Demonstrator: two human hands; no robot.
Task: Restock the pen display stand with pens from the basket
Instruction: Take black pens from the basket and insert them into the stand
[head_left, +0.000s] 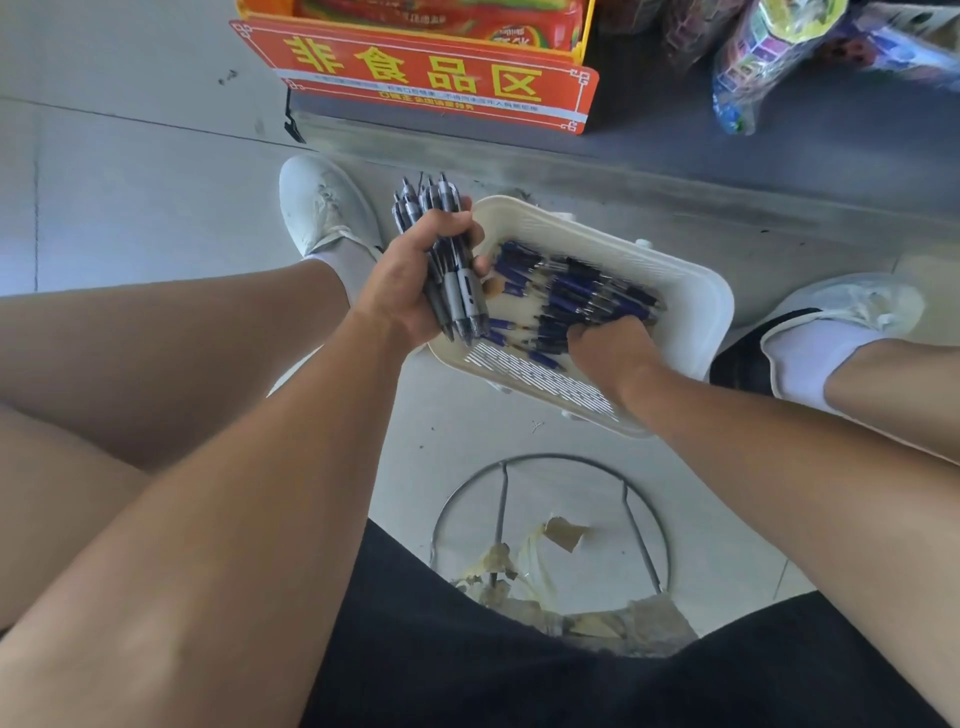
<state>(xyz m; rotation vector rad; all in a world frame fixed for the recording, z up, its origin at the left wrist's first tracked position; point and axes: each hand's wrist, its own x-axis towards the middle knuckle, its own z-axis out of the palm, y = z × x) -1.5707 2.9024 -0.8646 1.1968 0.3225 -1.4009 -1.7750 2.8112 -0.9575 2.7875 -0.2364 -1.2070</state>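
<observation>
Cream plastic basket (696, 312) lies on the floor (130, 182), with loose blue pens (576, 288) inside. At its left rim the left hand (410, 275) curls its fingers around a bundle of pens (431, 208). The right hand (608, 348) reaches among the loose blue pens; its fingertips are hidden, so I cannot tell its grip.

1. The left grip (410, 283) is closed round a bundle of pens (441, 205), with the forearm stretched forward.
2. The right grip (610, 345) is held knuckles-up, its fingers bent downward and hidden, the arm extended.
</observation>
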